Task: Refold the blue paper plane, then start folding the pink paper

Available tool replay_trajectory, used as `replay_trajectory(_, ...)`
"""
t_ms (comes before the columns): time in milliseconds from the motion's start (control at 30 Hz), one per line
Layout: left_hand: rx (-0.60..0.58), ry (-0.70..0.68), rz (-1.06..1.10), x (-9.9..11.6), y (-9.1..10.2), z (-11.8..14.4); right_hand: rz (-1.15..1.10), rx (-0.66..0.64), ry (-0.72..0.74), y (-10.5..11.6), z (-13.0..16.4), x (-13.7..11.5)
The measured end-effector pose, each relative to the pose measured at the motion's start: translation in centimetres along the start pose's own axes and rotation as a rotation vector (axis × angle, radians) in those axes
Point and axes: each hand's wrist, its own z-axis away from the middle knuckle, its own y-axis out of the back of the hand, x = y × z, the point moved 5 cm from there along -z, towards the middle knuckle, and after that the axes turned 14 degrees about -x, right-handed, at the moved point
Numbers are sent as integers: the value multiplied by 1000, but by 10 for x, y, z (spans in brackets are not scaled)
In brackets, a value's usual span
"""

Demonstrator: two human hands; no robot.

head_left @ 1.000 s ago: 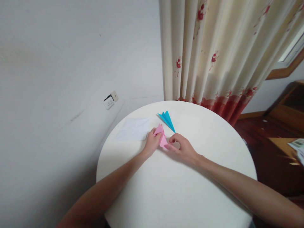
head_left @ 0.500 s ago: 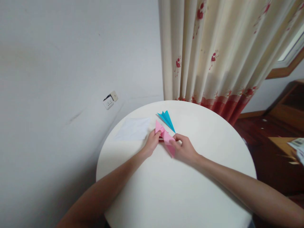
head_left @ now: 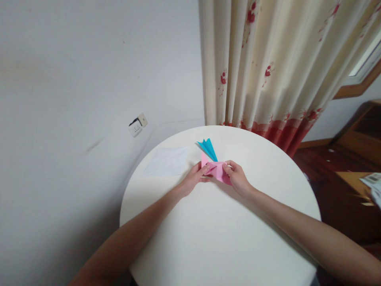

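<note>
Two forearms reach in from five and seven o'clock, meeting mid-table. Left hand (head_left: 193,178) and right hand (head_left: 237,177) each pinch one end of the folded pink paper (head_left: 216,169), held just above the round white table (head_left: 214,238). At twelve o'clock just beyond lies a blue paper plane (head_left: 208,149).

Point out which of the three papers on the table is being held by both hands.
The pink folded paper: the left hand and right hand grip its ends. The blue folded paper and flat white sheet lie untouched behind.

No readable text, labels, brands or numbers, nothing legible on any surface
</note>
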Motion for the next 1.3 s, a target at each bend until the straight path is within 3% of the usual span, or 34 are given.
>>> replay_trajectory(300,126,-172,-193,9,9,-1,-148,8,-116,2,2,2)
replay_trajectory(667,276,-170,-99,12,21,3,-149,1,-55,10,-3,3)
replay_trajectory(900,360,-239,-28,12,29,1,-130,-5,90,8,-2,-7)
replay_trajectory(1033,435,-256,-131,17,33,3,-155,-51,30,6,-3,-3)
replay_trajectory(1200,520,-267,-185,17,39,6,-21,-1,-74,11,-7,11)
replay_trajectory(1300,557,-269,-194,15,43,7,169,40,11,13,-7,8)
